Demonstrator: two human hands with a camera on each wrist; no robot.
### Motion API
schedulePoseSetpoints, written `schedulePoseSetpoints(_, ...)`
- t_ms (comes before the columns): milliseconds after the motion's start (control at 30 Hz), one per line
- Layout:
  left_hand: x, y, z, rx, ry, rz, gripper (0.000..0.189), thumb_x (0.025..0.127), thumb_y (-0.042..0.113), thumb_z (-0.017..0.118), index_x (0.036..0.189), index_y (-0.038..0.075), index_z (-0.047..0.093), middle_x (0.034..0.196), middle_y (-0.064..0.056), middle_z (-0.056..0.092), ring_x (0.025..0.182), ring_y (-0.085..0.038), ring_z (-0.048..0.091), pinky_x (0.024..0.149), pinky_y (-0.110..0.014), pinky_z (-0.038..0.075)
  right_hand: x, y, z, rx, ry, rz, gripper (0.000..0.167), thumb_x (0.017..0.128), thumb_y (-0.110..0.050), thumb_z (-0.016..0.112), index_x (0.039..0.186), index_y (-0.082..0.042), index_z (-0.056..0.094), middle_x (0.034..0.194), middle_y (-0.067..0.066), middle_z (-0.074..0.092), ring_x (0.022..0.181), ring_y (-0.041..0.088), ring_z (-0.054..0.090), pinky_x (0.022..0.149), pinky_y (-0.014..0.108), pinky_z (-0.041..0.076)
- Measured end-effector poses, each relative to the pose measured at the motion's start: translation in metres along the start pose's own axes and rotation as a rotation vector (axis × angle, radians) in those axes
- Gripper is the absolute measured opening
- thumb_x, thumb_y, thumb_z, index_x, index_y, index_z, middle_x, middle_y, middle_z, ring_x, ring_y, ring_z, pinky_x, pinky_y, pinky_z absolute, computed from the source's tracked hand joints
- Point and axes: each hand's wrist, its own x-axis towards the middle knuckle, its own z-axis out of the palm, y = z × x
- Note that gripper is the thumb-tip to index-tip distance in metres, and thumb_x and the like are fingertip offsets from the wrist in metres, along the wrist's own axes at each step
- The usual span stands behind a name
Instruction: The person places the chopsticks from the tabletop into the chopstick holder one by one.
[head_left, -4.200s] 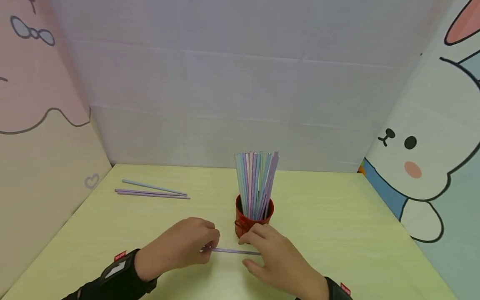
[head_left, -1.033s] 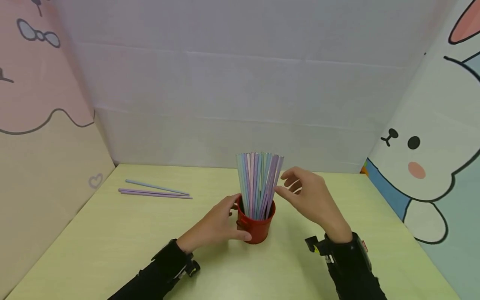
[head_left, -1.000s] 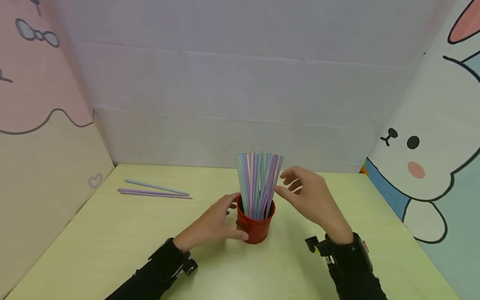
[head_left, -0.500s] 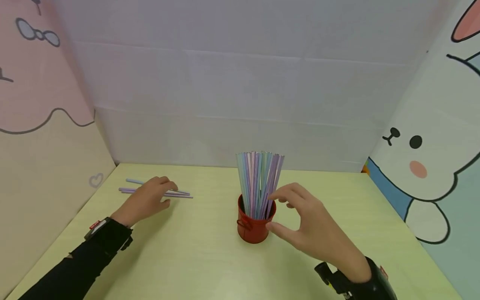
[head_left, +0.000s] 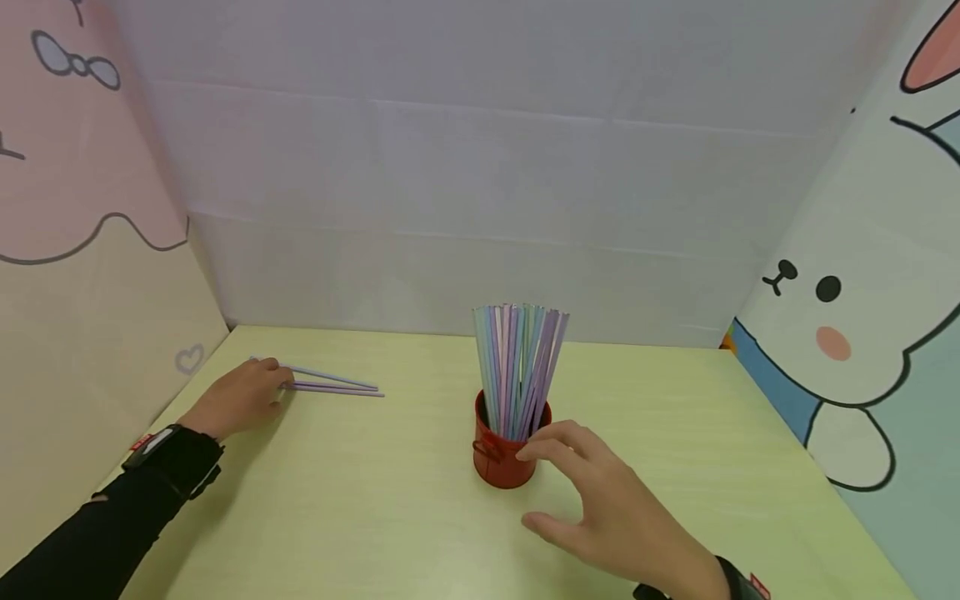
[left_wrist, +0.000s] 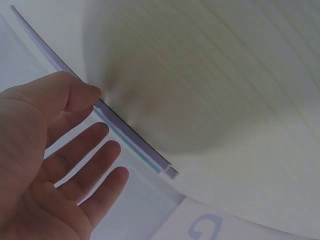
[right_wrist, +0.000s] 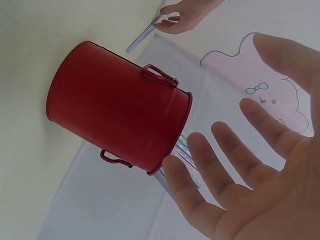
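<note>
On the far left of the table in the head view, my left hand (head_left: 238, 402) is at the left ends of several loose drinking straws. In the left wrist view its thumb and index finger pinch a purple straw (left_wrist: 131, 134), while the other fingers stay extended. A light blue straw (head_left: 333, 377) lies just behind the purple ones. My right hand (head_left: 611, 508) is spread with nothing in it, in front and to the right of a small red bucket (head_left: 504, 465). Upright pastel straws (head_left: 517, 367) fill this bucket.
The pale yellow table (head_left: 390, 517) meets a white back wall (head_left: 480, 208). Side panels with cartoon drawings stand at left and right. The red bucket has small side handles (right_wrist: 159, 75).
My left hand has left the bucket and moved left to the loose straws' far-left ends. My right hand has come down and nearer, away from the straw tops. The bucket stays put.
</note>
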Motion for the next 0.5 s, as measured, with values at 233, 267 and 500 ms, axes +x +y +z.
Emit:
schedulePoseSetpoints(233,-0.002,-0.006,0.003,0.007,0.038,0.029,0.022,0.084,-0.004,0.082,0.102,0.004,0.071,0.092,-0.008,0.066,0.08,-0.028,0.06,0.084,-0.055,0.056,-0.001,0.003,0.007,0.016,0.001,-0.028,0.06,0.081,-0.024,0.095,0.132,-0.032,0.062,0.133,-0.016,0.055,0.118,0.007,0.057,0.096,0.034,0.059)
schedulePoseSetpoints(267,-0.001,-0.006,0.004,0.007,0.05,0.037,0.022,0.083,-0.004,0.083,0.1,0.005,0.071,0.091,-0.007,0.066,0.079,-0.026,0.059,0.082,-0.054,0.056,-0.002,0.003,0.008,0.018,0.0,-0.027,0.06,0.081,-0.024,0.095,0.131,-0.032,0.062,0.132,-0.016,0.055,0.118,0.006,0.057,0.096,0.034,0.059)
schedulePoseSetpoints(500,-0.001,-0.012,0.005,-0.023,0.024,0.062,0.029,0.082,-0.009,0.082,0.082,0.014,0.064,0.08,0.005,0.055,0.073,-0.012,0.044,0.066,-0.031,0.043,-0.005,0.007,0.011,0.005,0.008,-0.027,0.06,0.08,-0.024,0.095,0.13,-0.03,0.063,0.131,-0.016,0.056,0.116,0.005,0.058,0.096,0.033,0.059)
